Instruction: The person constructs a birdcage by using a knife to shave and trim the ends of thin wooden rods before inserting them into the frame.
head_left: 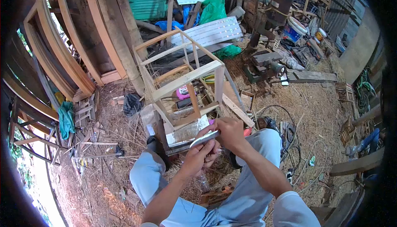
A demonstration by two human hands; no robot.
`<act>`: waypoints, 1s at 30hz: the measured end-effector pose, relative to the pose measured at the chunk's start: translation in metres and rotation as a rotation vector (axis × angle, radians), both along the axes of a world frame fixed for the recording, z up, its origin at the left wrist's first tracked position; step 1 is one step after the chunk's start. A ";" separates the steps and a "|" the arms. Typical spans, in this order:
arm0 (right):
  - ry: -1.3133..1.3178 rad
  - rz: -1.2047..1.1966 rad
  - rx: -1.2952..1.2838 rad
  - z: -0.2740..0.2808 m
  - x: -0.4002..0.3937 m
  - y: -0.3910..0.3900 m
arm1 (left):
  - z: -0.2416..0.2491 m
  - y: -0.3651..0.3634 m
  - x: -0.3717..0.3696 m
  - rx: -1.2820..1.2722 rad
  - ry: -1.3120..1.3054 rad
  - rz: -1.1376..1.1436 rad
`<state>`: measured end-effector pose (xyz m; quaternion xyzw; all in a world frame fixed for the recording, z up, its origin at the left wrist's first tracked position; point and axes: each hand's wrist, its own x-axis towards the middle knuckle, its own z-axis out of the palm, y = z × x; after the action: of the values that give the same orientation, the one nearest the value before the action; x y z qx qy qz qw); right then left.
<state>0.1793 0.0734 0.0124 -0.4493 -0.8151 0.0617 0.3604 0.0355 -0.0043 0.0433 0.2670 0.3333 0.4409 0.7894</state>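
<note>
Between my knees, both hands meet at a flat pale strip (204,139) with a light edge and a greyer face; its exact kind does not show. My left hand (199,156) is closed under it, fingers curled around its lower side. My right hand (230,132) is closed at its upper right end, the fingertips bent inward and partly hidden. Just beyond the hands stands a wooden frame (188,79) with legs and crossbars, like an unfinished stool or chair. A white-topped, worn surface (169,138) lies beneath the frame.
A pink container (182,92) sits behind the frame's bars. Curved wooden frames (68,41) lean at the left. A vise-like metal tool (264,68) stands at back right, near a bucket (295,29). A dark cable (298,144) loops beside my right knee. Shavings cover the floor.
</note>
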 end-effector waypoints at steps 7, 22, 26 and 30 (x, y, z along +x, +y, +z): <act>-0.067 -0.006 0.048 -0.006 0.000 -0.005 | -0.002 -0.004 -0.001 0.003 -0.042 -0.124; 0.181 -0.339 -0.270 -0.014 0.021 0.023 | -0.010 -0.010 0.008 0.072 -0.012 -0.128; 0.330 -0.434 -0.430 0.002 0.015 0.030 | 0.004 -0.002 -0.004 0.071 -0.057 -0.042; 0.378 -0.028 -0.034 0.007 0.009 0.001 | 0.001 0.005 -0.009 0.047 -0.134 -0.018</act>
<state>0.1882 0.0740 0.0198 -0.4470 -0.7255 0.1539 0.5001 0.0261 0.0005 0.0442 0.2583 0.2671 0.4582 0.8074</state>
